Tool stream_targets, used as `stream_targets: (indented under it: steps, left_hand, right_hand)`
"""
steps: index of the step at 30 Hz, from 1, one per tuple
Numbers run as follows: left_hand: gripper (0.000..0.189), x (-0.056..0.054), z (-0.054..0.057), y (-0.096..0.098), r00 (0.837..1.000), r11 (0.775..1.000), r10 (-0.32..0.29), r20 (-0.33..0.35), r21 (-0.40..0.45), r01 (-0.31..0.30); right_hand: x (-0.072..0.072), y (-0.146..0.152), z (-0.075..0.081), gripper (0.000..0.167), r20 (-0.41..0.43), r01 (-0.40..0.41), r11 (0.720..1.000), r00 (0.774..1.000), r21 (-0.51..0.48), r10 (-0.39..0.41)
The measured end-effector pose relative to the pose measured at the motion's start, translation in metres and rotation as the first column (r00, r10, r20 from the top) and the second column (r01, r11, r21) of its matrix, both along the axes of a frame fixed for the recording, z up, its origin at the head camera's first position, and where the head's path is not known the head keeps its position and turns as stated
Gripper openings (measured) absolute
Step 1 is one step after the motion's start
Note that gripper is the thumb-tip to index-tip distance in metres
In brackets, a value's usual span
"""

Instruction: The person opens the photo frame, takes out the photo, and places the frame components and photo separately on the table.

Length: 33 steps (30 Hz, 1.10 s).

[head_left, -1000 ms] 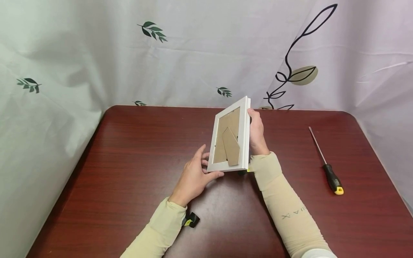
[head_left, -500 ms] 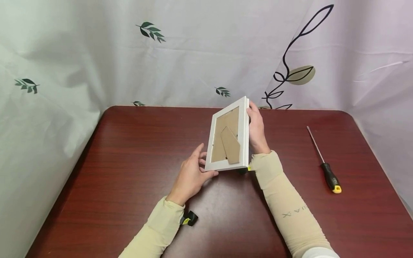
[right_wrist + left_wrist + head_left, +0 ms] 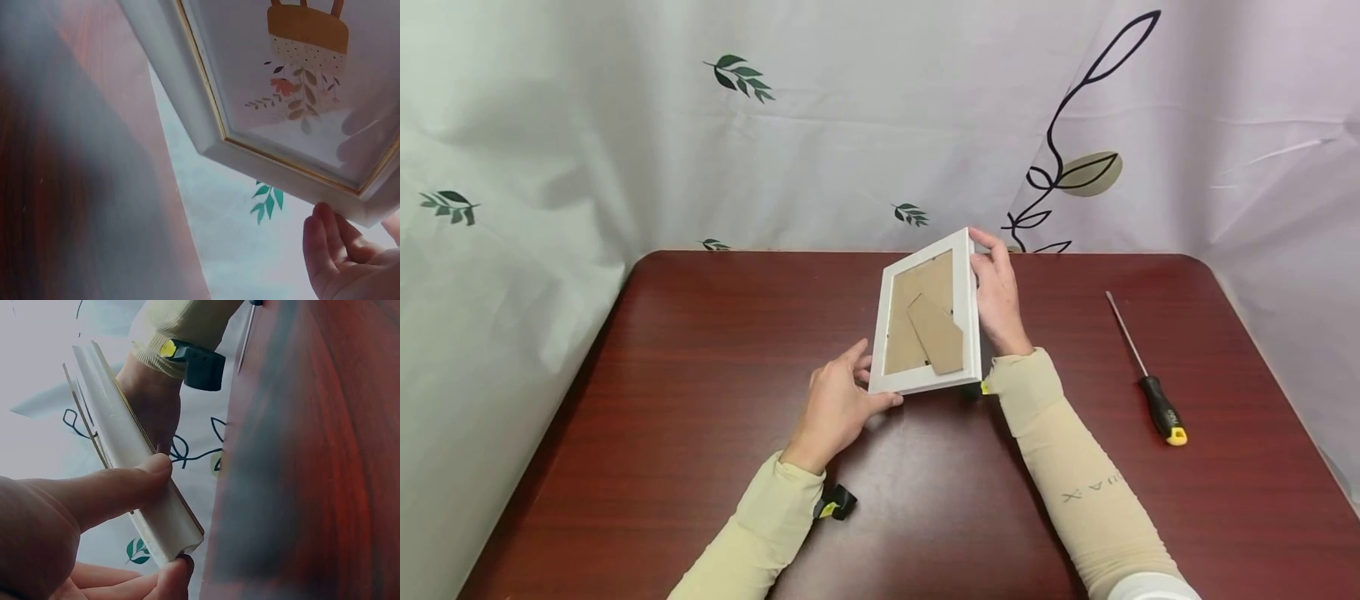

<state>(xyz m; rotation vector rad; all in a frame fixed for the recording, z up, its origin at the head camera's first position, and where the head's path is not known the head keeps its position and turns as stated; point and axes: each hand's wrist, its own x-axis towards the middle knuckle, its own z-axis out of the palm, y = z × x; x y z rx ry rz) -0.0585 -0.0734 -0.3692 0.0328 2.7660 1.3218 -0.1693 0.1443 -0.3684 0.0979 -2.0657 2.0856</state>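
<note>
Both hands hold a white picture frame (image 3: pixel 968 333) tilted above the table, its brown backboard and cardboard stand (image 3: pixel 937 335) towards the head camera. My left hand (image 3: pixel 831 408) grips the lower left corner; in the left wrist view its thumb (image 3: pixel 119 490) lies on the white edge, with fingers around the corner. At the right side, near the upper corner, my right hand (image 3: pixel 1000 304) holds the frame; some of its fingers are hidden behind. The right wrist view shows the front, with a gold inner trim and a plant print (image 3: pixel 306 81) under a reflective cover.
A screwdriver (image 3: pixel 1159 400) with a black and yellow handle lies on the right of the dark red table (image 3: pixel 700 333). Behind the table hangs a pale curtain (image 3: pixel 820 150) with leaf patterns. Each wrist carries a small black camera (image 3: pixel 837 503).
The frame has turned so that its back faces the head camera more squarely. The right hand's index finger has come up near the upper corner. The head view has shifted slightly.
</note>
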Motion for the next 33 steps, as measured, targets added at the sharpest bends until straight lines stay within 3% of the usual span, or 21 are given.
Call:
stream_targets:
  steps: [10, 13, 18, 22, 27, 29, 33]
  left_hand:
    - [0.072, -0.002, 0.004, -0.001, 0.996, 0.992, -0.029, -0.088, -0.128, 0.017]
    - [0.067, -0.001, 0.004, 0.000, 0.992, 0.987, -0.040, -0.117, -0.160, 0.021]
    - [0.072, 0.000, 0.002, 0.003, 0.991, 0.981, -0.033, -0.129, -0.196, 0.007]
    - [0.077, 0.000, 0.001, 0.005, 0.990, 0.977, -0.023, -0.137, -0.215, -0.007]
    - [0.078, -0.001, 0.000, 0.005, 0.987, 0.972, -0.030, -0.160, -0.234, -0.009]
    - [0.076, 0.000, 0.000, 0.006, 0.987, 0.969, -0.033, -0.159, -0.247, -0.008]
    - [0.070, 0.000, -0.002, 0.010, 0.988, 0.961, -0.040, -0.151, -0.276, -0.003]
  right_hand:
    - [0.003, 0.007, -0.003, 0.046, -0.002, -0.021, 0.998, 1.000, 0.059, 0.021]
    - [0.003, 0.008, -0.005, 0.046, -0.009, 0.008, 0.991, 1.000, 0.130, -0.006]
    - [0.003, 0.012, -0.009, 0.046, -0.038, 0.032, 0.969, 0.999, 0.246, -0.023]
    - [0.009, 0.011, -0.001, 0.047, -0.024, 0.015, 0.964, 1.000, 0.266, -0.009]
    - [0.008, 0.015, -0.007, 0.046, -0.035, 0.023, 0.954, 0.999, 0.297, -0.013]
    - [0.005, 0.018, -0.015, 0.046, -0.033, 0.022, 0.944, 0.999, 0.329, -0.011]
    - [0.007, 0.023, -0.017, 0.048, 0.029, -0.026, 0.905, 0.999, 0.425, 0.015]
